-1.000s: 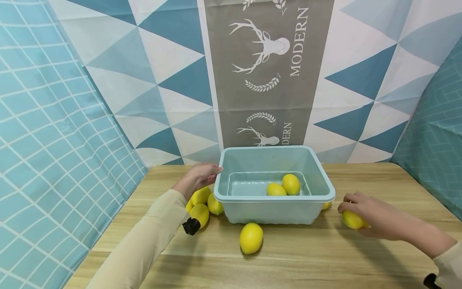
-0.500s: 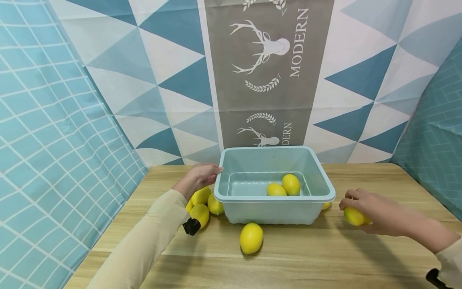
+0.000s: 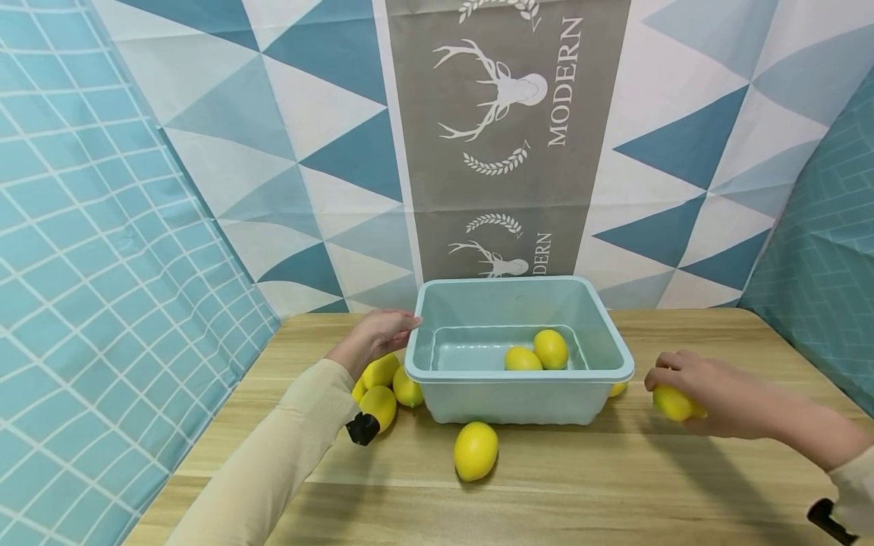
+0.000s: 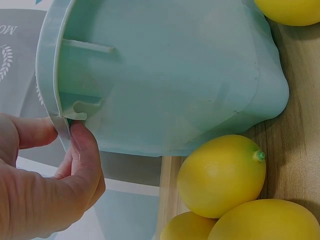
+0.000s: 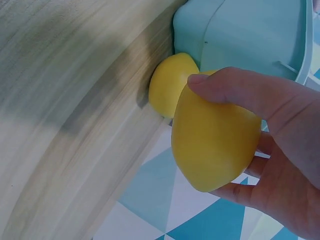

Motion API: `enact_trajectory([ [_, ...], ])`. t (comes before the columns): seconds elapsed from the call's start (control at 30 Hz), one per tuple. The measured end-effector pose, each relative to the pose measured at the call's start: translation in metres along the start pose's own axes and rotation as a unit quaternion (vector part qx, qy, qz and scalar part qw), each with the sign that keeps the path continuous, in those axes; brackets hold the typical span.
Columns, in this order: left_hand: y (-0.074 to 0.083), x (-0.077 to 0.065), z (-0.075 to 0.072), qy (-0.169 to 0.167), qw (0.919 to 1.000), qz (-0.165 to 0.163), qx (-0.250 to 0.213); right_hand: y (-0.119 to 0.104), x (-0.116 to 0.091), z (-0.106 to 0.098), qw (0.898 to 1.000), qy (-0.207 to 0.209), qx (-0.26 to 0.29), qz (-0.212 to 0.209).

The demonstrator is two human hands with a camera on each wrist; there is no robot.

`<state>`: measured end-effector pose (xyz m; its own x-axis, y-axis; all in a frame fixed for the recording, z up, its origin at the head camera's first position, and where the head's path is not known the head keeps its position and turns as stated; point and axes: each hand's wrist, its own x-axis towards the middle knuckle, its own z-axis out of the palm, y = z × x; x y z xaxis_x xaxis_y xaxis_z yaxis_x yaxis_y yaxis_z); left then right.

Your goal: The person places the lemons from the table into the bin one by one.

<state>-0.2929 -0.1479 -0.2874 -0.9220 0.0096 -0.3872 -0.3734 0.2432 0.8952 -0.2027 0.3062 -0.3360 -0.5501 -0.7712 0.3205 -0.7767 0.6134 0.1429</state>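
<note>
A pale blue-green plastic bin (image 3: pixel 505 398) stands on the wooden table, with two lemons (image 3: pixel 550 349) inside it. My left hand (image 3: pixel 378 334) pinches the bin's left rim between thumb and fingers, as the left wrist view also shows. To the right of the bin, my right hand (image 3: pixel 717 394) grips a lemon (image 5: pixel 217 137) above the table, thumb on one side and fingers on the other. Another lemon (image 5: pixel 172 85) lies against the bin's right side, mostly hidden behind it in the head view.
Several lemons (image 3: pixel 378 407) are clustered on the table by the bin's left side, beneath my left forearm. A single lemon (image 3: pixel 476 451) lies in front of the bin. Patterned cloth (image 3: pixel 328 114) hangs behind the table (image 3: pixel 546 493).
My right hand has risen slightly and shifted a little to the right, still holding the lemon. The left hand, the bin and the other lemons stay where they were.
</note>
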Motion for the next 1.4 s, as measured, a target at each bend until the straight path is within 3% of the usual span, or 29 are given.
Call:
enact_trajectory([
  [0.37, 0.000, 0.001, 0.000, 0.000, 1.0000, -0.003, -0.003, 0.003, 0.004, -0.007, 1.000, -0.002, 0.010, -0.005],
  [0.83, 0.000, 0.001, 0.000, 0.002, 1.0000, -0.002, -0.001, 0.003, 0.015, -0.027, 0.995, -0.082, 0.026, 0.045],
  [1.4, -0.003, 0.004, -0.001, 0.008, 1.0000, 0.002, -0.003, 0.003, 0.024, -0.048, 0.989, -0.115, 0.014, 0.089],
])
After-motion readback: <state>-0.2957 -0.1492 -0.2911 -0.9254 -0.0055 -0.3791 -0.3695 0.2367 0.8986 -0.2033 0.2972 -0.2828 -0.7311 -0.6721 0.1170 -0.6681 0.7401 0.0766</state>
